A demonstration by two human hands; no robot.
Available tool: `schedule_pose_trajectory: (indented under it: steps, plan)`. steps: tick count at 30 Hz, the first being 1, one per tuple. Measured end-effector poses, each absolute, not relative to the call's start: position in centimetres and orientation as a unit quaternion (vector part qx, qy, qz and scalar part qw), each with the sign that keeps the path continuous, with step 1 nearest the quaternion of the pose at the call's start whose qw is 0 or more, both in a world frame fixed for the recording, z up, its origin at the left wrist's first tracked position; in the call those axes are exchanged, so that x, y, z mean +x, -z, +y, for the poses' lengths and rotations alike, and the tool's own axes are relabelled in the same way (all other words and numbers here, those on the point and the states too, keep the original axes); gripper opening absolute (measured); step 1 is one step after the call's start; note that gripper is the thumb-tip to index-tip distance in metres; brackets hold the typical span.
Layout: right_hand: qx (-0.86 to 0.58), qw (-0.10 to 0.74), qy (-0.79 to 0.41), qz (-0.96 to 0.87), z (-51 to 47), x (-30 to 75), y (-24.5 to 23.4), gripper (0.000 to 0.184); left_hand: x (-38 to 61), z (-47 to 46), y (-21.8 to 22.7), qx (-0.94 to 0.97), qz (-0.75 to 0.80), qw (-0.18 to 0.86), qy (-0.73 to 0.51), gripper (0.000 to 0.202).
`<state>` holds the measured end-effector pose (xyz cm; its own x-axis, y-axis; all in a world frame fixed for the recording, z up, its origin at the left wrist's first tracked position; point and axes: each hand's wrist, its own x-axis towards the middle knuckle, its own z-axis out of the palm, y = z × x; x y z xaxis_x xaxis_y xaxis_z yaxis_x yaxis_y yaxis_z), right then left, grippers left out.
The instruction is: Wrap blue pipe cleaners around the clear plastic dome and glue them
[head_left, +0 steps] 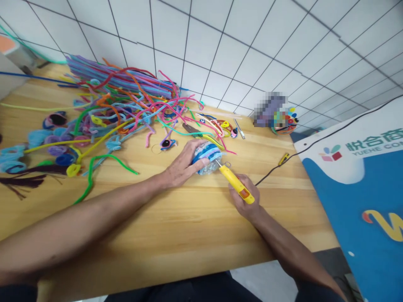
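Note:
My left hand is closed around a rounded craft piece banded in blue and light blue, with a clear, shiny lower part. In my right hand is a yellow hot glue gun, its metal nozzle touching or almost touching the right side of that piece. Whether glue is coming out I cannot tell. Just behind the piece lie pliers with yellow-green handles. A small eye-like craft part rests on the table to the left of them.
Loose pipe cleaners in many colours cover the wooden table at the back left. A bundle of pipe cleaners lies against the tiled wall. A black cord crosses the right side. A blue-and-white banner hangs beyond the right edge.

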<state>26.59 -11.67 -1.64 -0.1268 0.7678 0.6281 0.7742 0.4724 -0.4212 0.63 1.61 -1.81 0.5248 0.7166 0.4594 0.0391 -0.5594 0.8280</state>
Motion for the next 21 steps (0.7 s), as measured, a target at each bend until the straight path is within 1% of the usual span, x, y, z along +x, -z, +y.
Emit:
schedule_pose_trajectory:
  steps: [6, 9, 13, 21]
  plan:
    - [-0.521, 0.414, 0.001, -0.746, -11.5, 26.8, 2.3, 0.031, 0.6, 1.6, 1.9, 0.774, 0.244, 0.403, -0.423, 0.06]
    - [-0.518, 0.427, 0.008, -0.741, -11.4, 26.9, 2.4, 0.031, 0.5, 1.6, 1.7, 0.778, 0.242, 0.4, -0.419, 0.06]
    - [-0.518, 0.414, 0.01, -0.748, -11.4, 27.1, 2.3, 0.033, 0.5, 1.6, 1.7, 0.778, 0.247, 0.402, -0.414, 0.059]
    - [-0.475, 0.412, -0.007, -0.778, -11.3, 26.6, 1.4, 0.036, 0.3, 1.6, 1.8, 0.785, 0.25, 0.399, -0.402, 0.06]
